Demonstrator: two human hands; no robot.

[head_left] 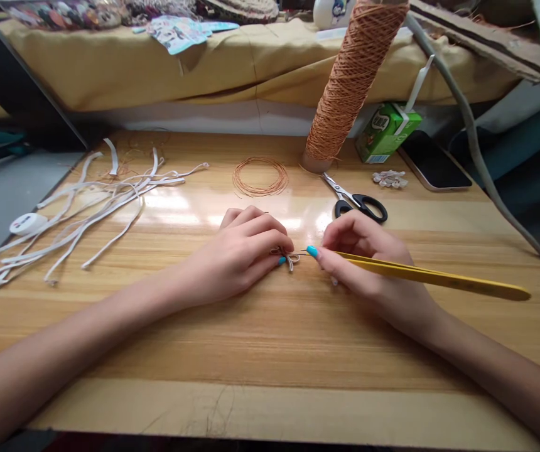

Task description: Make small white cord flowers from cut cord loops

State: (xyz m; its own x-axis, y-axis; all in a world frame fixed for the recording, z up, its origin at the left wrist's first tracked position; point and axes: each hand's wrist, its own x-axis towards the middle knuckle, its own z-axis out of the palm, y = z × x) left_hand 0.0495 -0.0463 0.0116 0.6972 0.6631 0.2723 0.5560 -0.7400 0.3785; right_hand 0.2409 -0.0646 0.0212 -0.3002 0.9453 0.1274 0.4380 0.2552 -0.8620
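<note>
Near the middle of the wooden table, my left hand pinches a small looped cord piece between thumb and fingers; part of it is hidden by them. Just to its right, my right hand is closed around yellow tweezers. Their thin tip points left and ends close to the loops; whether it touches them I cannot tell. The wide end of the tweezers sticks out to the right past my hand. A tiny pale bit lies under my right hand.
White cords are strewn at left beside a round white container. Behind my hands lie a coil of copper-coloured thread, scissors and a tall thread spool. A green drink carton, phone and grey cable are at right.
</note>
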